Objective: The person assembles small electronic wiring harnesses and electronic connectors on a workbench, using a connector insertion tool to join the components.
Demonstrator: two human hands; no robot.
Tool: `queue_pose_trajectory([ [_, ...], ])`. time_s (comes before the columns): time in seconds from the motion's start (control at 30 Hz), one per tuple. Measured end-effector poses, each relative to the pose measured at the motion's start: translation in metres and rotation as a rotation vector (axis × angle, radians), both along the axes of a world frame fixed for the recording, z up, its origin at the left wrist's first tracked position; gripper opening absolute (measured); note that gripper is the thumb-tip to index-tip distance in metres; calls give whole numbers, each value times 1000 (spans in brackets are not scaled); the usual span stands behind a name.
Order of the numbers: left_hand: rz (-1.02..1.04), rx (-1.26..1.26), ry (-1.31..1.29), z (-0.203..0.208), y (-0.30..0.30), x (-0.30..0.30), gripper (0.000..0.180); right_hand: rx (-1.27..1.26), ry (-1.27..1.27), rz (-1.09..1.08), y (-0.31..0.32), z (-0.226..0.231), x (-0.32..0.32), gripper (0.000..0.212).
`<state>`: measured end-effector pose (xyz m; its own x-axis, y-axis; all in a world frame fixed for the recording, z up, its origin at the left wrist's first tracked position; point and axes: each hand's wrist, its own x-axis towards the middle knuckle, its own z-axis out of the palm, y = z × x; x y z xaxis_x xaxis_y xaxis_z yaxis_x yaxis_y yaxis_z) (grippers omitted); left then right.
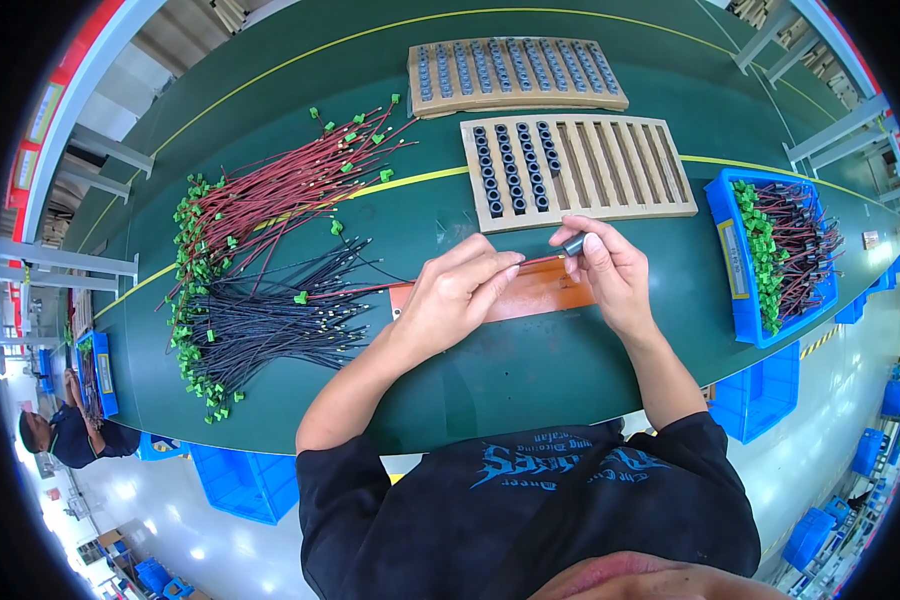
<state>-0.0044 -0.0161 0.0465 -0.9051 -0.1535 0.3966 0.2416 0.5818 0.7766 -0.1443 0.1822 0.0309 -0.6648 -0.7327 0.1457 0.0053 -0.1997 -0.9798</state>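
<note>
Between the fingertips of my right hand (615,280) is a small dark grey cylinder (572,244), perhaps a ferrite core. My left hand (458,288) pinches a red wire (542,259) whose tip points at the cylinder. Whether the tip has entered the cylinder, I cannot tell. The wire trails leftward from my left hand to a green connector (301,297). Below both hands lies an orange-brown plate (530,294) on the green table. To the left are a spread bundle of red wires (280,195) and one of black wires (270,315), both with green connectors.
Beyond my hands, a slotted tray (620,165) holds dark cylinders in its left rows. Behind it, another tray (515,102) carries rows of grey pieces. A blue bin (740,310) of wired parts stands at right. Another person (80,435) is at far left.
</note>
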Motion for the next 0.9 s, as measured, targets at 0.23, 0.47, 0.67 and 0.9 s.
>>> queue_pose_trajectory([
  [0.23,59,87,52,0,2,1,16,-135,-245,46,-4,-1,6,33],
  [0.47,52,174,-9,-1,2,2,15,-94,-116,30,-1,0,3,32],
  [0.67,17,274,-63,0,3,3,15,-83,17,17,1,1,3,31],
  [0.9,-1,226,-21,-8,6,2,16,-235,-285,56,-3,-3,11,32],
])
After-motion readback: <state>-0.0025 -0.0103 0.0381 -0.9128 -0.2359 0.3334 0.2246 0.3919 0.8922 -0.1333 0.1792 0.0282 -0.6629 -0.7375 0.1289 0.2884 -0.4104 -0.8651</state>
